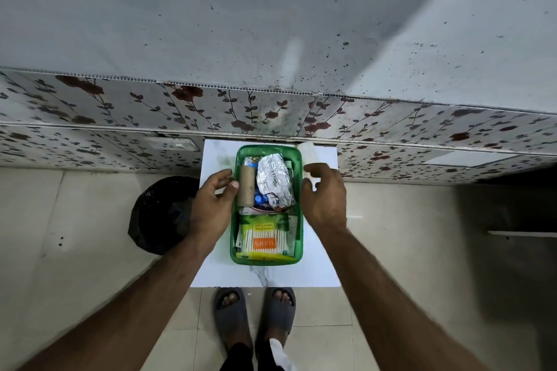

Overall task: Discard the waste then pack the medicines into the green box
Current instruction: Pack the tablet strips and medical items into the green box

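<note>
A green box (236, 253) stands on a small white table (319, 262). Inside lie a brown cardboard tube (246, 186), a crumpled silver foil strip (274, 179), a blue-capped item (259, 198) and a pack of cotton swabs (263, 242). My left hand (212, 205) rests at the box's left rim, fingers apart, thumb touching the cardboard tube. At the right rim my right hand (324, 197) hovers with its fingers spread and nothing in it.
A bin lined with a black bag (159, 214) stands on the floor left of the table. A white strip (308, 151) lies at the table's far right corner. A flowered wall panel runs behind. My feet in grey slippers (254, 315) are under the table's near edge.
</note>
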